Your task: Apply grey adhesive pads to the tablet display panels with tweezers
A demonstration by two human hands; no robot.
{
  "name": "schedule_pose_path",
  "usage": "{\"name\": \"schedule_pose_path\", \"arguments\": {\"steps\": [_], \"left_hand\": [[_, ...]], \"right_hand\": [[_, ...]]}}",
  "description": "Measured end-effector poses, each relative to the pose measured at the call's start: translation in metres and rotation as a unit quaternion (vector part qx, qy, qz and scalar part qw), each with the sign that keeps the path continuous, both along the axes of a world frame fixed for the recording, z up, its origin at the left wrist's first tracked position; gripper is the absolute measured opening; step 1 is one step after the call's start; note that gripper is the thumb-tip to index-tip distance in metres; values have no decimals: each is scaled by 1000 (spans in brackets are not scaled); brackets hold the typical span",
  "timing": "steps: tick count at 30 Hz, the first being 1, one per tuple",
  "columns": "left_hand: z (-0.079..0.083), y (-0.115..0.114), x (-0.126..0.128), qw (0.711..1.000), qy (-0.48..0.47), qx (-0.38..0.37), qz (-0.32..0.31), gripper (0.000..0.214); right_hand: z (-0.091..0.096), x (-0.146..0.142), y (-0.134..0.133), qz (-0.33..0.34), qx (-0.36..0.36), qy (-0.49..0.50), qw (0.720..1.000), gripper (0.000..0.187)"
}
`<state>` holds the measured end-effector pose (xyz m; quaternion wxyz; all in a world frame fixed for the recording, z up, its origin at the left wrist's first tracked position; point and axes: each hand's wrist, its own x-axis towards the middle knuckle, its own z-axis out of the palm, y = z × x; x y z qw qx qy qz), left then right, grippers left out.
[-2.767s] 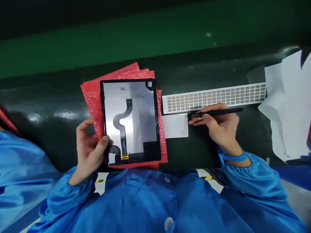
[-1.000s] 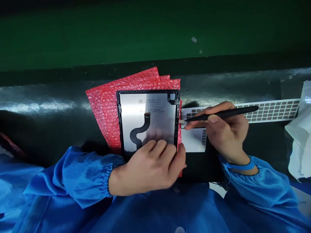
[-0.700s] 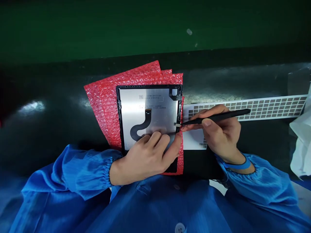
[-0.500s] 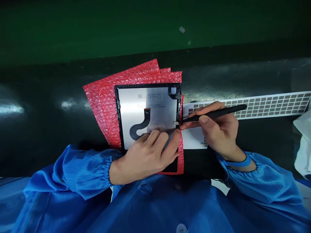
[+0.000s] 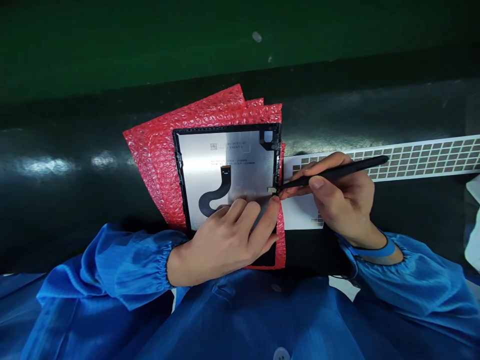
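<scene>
A tablet display panel (image 5: pixel 225 160) with a silver back and black frame lies on a stack of red bubble wrap (image 5: pixel 150 165). A black flex cable (image 5: pixel 215 192) curves across its lower middle. My left hand (image 5: pixel 225 240) rests flat on the panel's lower right, holding nothing. My right hand (image 5: pixel 341 200) grips black tweezers (image 5: pixel 333 173), their tip at the panel's right edge. A small pale tab (image 5: pixel 272 190) sits at that tip on the panel. I cannot tell whether the tweezers pinch it.
A long white sheet of grey square labels (image 5: pixel 412 162) lies behind my right hand, and a white backing sheet (image 5: pixel 302 215) lies under it. The dark work surface spreads left and right, with a green wall beyond. White plastic (image 5: pixel 473 225) shows at the right edge.
My left hand has moved from the panel's lower left corner onto its lower right. The tweezers tip has moved from the label sheet to the panel's right edge, with the pale tab there.
</scene>
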<state>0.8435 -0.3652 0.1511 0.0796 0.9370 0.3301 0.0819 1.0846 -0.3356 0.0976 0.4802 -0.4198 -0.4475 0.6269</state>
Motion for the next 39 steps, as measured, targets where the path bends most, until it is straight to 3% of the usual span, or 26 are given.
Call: {"name": "schedule_pose_path", "arguments": {"steps": [11,15,20,26,32,39], "left_hand": [[3,1,2,1000,15,-8,5,60],[2,1,0,1000,18,-15,3,59],[2,1,-4,999,-12,-25,23,59],[19,4,15,999,5,1,34,54],[19,-22,62,991,84,-24,-100,64],[4,-46,64,982,136,-50,-117,91]], "right_hand": [[3,-1,2,2,0,-34,999,7],[6,4,4,-40,-15,-16,999,4],[12,37,-11,-131,33,-99,986,6],[1,75,-46,-113,49,-169,978,13],[-3,75,-47,-93,72,-189,975,9],[3,75,-66,-34,58,-194,979,11]]}}
